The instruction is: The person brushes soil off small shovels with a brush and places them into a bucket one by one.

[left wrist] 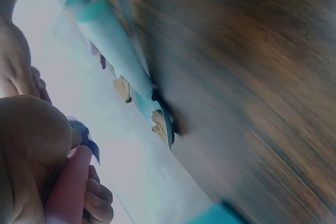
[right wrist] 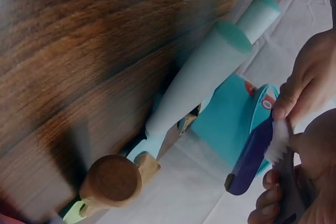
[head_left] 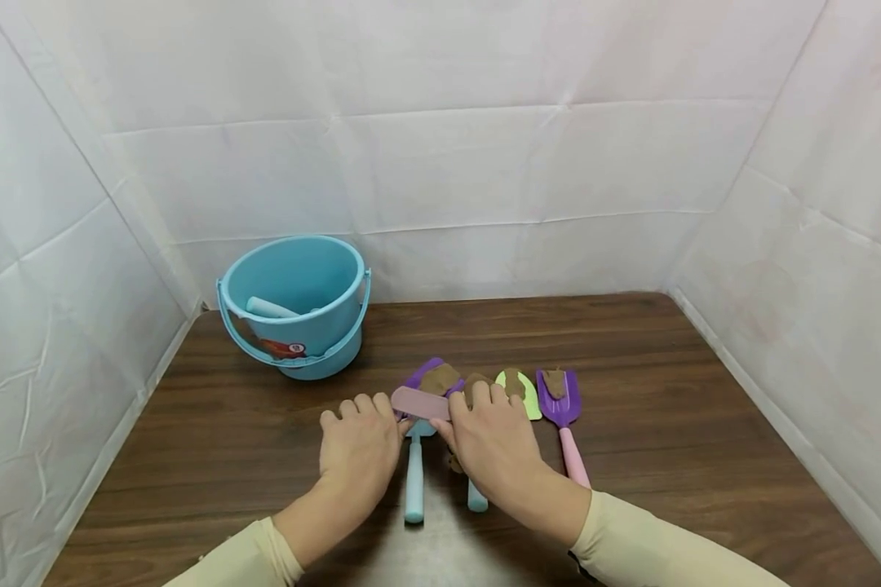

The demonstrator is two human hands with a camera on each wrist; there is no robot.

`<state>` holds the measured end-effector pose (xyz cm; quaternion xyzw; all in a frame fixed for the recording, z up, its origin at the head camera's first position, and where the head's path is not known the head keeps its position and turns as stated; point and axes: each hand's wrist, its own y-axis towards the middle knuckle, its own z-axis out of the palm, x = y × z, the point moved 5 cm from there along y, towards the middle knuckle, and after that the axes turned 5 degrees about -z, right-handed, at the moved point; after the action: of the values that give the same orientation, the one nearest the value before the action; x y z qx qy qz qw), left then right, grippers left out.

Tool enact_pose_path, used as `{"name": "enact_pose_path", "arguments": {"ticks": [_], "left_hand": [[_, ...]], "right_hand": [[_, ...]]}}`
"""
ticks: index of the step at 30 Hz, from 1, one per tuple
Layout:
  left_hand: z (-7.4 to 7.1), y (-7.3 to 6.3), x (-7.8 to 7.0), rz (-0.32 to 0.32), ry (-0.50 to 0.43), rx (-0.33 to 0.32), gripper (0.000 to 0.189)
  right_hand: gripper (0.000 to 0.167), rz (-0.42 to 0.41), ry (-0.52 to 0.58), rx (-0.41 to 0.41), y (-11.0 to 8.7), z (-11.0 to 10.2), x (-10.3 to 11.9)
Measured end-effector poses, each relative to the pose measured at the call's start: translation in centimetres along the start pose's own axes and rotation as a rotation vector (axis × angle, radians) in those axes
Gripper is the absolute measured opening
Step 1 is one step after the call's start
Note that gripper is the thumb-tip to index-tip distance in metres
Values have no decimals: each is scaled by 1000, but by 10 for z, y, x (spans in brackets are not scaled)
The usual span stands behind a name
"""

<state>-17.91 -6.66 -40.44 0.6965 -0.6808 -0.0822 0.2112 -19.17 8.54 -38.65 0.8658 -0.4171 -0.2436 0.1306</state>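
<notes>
My left hand grips a toy shovel by its pink handle. The shovel's purple blade points away from me, with a brown lump on it. A brush with white bristles is in my right hand, held across the shovel above the blade. Beneath lies a light-blue trowel with brown stuff on its blade. My right hand partly hides a second light-blue handle. The shovel's handle is hidden in the head view.
A blue bucket with a light-blue handle inside stands at the back left. To the right lie a green blade and a purple shovel with a pink handle, both bearing brown lumps. White sheets enclose the wooden table.
</notes>
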Motion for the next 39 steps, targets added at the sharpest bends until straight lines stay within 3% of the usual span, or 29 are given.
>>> {"name": "enact_pose_path", "arguments": {"ticks": [10, 16, 22, 27, 34, 39], "left_hand": [[2, -4, -6, 5, 65, -102, 59], [5, -9, -8, 18, 64, -108, 58], [3, -6, -12, 20, 74, -103, 59], [0, -5, -14, 27, 78, -77, 60], [1, -8, -13, 17, 95, -103, 60], [2, -8, -11, 14, 32, -182, 57]], "right_hand": [[46, 79, -50, -33, -1, 16, -30], [46, 109, -24, 29, -1, 32, -54], [44, 75, 31, -12, -3, 14, -35], [47, 41, 10, 13, -8, 11, -15], [48, 98, -58, -27, -7, 21, -34], [48, 134, -26, 36, -6, 30, -49]]}}
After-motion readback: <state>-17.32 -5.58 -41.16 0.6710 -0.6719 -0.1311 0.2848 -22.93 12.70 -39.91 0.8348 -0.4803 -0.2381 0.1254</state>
